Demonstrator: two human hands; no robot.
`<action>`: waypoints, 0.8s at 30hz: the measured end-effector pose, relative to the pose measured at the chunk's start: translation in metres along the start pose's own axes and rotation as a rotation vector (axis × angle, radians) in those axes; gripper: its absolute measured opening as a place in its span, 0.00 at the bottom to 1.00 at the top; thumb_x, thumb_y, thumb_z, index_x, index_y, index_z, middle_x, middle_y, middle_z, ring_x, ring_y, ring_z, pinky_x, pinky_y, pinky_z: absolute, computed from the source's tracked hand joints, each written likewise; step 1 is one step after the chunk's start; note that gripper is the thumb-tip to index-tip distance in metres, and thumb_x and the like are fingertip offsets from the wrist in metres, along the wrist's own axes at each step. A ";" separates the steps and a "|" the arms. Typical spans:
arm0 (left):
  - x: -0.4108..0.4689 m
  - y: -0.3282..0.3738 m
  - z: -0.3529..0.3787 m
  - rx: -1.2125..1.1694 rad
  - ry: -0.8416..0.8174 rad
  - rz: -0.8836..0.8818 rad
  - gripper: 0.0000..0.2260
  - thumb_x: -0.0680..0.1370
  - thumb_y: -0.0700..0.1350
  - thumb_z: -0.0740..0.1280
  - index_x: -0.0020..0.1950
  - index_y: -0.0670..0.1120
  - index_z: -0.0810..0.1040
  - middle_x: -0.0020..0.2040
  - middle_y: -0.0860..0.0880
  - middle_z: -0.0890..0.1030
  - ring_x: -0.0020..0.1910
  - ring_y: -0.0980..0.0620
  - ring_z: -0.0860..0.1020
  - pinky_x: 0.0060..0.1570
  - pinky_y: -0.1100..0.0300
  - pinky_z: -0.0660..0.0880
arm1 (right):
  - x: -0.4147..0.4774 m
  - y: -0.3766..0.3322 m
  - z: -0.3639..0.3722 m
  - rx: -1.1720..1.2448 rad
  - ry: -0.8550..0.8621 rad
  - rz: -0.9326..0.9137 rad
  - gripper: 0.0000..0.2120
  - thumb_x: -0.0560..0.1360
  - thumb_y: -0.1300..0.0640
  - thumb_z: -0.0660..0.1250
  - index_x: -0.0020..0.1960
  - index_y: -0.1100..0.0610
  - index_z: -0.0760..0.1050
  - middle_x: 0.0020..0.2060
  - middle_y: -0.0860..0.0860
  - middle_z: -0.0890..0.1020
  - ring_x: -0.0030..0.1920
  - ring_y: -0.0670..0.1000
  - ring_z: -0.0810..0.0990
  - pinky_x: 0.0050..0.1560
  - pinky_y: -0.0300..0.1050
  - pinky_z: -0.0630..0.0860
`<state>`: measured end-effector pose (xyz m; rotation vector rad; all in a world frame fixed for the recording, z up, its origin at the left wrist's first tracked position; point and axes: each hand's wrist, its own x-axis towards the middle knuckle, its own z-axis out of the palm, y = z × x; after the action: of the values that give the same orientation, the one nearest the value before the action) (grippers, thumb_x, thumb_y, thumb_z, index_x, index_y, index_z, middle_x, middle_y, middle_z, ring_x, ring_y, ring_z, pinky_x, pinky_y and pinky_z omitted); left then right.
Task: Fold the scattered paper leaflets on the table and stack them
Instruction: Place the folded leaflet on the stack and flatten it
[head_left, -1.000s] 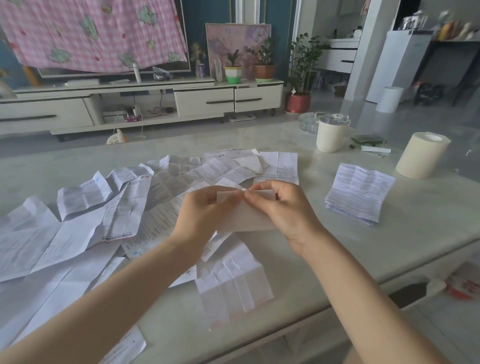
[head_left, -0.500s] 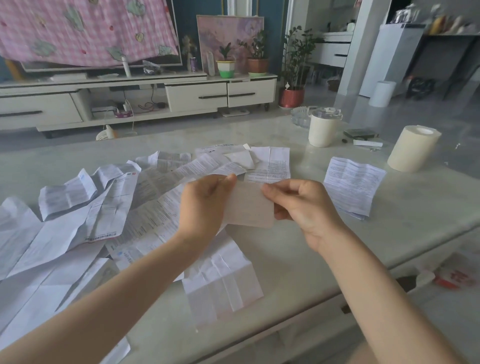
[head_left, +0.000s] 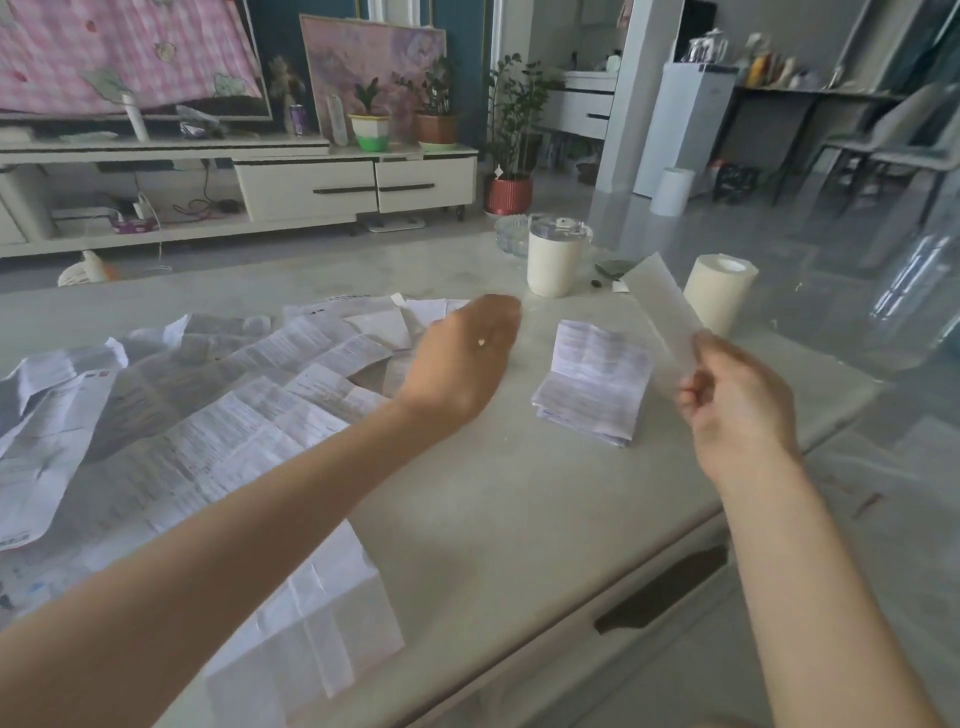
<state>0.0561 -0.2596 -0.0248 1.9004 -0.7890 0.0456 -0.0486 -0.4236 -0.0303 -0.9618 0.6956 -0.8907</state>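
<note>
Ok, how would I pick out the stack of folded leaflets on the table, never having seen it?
Start at the pale marble table, whose left half is covered with loose unfolded white paper sheets. Nearer than the cream cylindrical cup lies the small stack of folded printed leaflets. Unlike them it is compact, layered and apart.

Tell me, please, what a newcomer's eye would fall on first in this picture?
First, the spread of unfolded leaflets covering the left half of the table, with the left hand open over its right end. Next, the right hand pinches a folded leaflet up in the air. Between the hands, a small stack of folded leaflets lies on the table.
</note>
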 end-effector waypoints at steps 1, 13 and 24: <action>0.012 0.005 0.009 0.047 -0.045 0.045 0.14 0.82 0.46 0.56 0.62 0.45 0.75 0.59 0.49 0.78 0.58 0.50 0.74 0.54 0.66 0.65 | 0.007 -0.001 -0.002 0.027 0.025 0.026 0.09 0.76 0.62 0.66 0.37 0.54 0.73 0.18 0.44 0.70 0.19 0.42 0.66 0.21 0.32 0.64; 0.047 -0.033 0.066 0.271 -0.396 -0.013 0.17 0.80 0.54 0.56 0.48 0.47 0.82 0.45 0.50 0.84 0.44 0.50 0.78 0.48 0.58 0.74 | 0.049 0.025 -0.003 -0.382 -0.025 -0.016 0.12 0.74 0.64 0.66 0.32 0.55 0.73 0.21 0.50 0.72 0.18 0.42 0.68 0.20 0.33 0.64; 0.053 -0.046 0.081 0.105 -0.079 -0.160 0.07 0.76 0.48 0.67 0.49 0.46 0.77 0.46 0.52 0.79 0.46 0.53 0.76 0.40 0.65 0.66 | 0.053 0.058 -0.010 -1.210 -0.196 -0.214 0.05 0.67 0.60 0.67 0.33 0.57 0.74 0.33 0.55 0.77 0.41 0.59 0.77 0.34 0.44 0.69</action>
<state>0.0974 -0.3409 -0.0803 2.0697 -0.6963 -0.0901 -0.0136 -0.4570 -0.0932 -2.1939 0.9775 -0.4787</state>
